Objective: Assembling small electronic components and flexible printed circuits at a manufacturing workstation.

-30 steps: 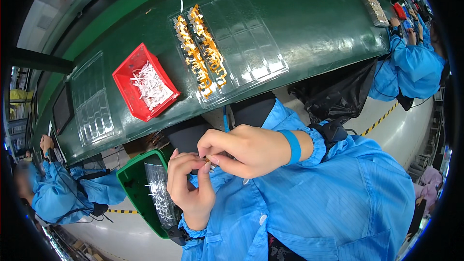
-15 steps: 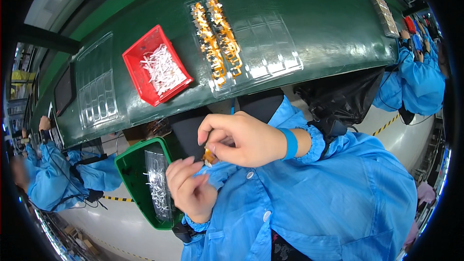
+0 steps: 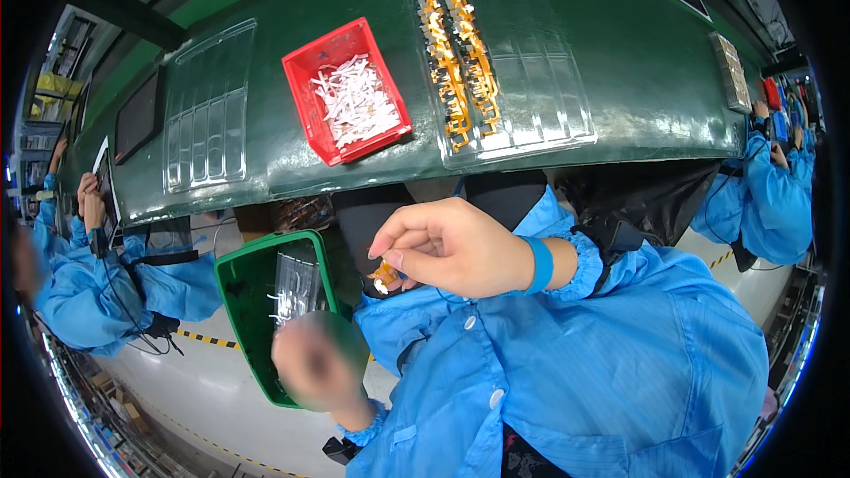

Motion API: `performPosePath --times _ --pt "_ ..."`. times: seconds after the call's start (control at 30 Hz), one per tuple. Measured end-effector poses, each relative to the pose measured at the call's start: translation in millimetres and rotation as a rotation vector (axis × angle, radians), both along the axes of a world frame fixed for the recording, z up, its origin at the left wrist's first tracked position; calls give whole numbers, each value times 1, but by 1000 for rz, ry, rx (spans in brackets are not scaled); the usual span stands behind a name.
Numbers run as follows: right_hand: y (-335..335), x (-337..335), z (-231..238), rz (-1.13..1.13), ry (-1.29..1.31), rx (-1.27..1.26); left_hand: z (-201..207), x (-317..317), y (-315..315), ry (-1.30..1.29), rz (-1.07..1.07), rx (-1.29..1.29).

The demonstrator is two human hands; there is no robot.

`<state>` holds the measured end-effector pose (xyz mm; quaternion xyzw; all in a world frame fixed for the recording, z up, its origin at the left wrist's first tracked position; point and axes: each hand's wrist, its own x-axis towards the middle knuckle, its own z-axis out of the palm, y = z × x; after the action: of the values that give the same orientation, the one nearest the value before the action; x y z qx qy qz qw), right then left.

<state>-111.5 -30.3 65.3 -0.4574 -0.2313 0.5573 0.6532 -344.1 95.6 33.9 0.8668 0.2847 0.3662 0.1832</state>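
Note:
My right hand, with a blue band at its wrist, is closed in front of my body. Its fingertips pinch a small orange flexible circuit with a white bit on it. Over the near side of a green bin is my left hand, apart from the circuit. Blur smears its fingers, so what they hold, if anything, cannot be made out. On the table, a clear plastic tray bears two rows of similar orange circuits. A red box full of small white strips stands left of it.
Another clear tray lies on the green table, farther left. Clear plastic with white strips sits in the bin. A black bag hangs under the table edge. People in blue work at left and right.
My left hand has left the orange circuit and moved down and left over the bin. My right hand still pinches the circuit. The view has turned, so table items appear farther right.

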Motion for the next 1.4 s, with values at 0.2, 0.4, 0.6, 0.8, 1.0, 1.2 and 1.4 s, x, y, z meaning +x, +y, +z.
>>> performPosePath --times 0.2,0.4,0.6,0.8,1.0,1.2,1.4 --pt "-1 -5 3 30 -174 5 28 59 -22 -11 -396 242" --pt "-8 -4 7 -30 -173 -14 31 67 -23 -8 -434 168" --pt "-11 2 6 -29 -311 40 34 74 -18 19 -473 5" --pt "-11 15 5 126 -636 168 45 74 -12 117 -542 -345" --pt "-11 16 5 166 -608 232 25 52 -1 -264 -298 -622" --pt "-13 21 5 152 -449 152 -48 -66 38 60 574 -461" --pt "-3 22 5 182 -521 196 -17 -37 23 79 209 -409"
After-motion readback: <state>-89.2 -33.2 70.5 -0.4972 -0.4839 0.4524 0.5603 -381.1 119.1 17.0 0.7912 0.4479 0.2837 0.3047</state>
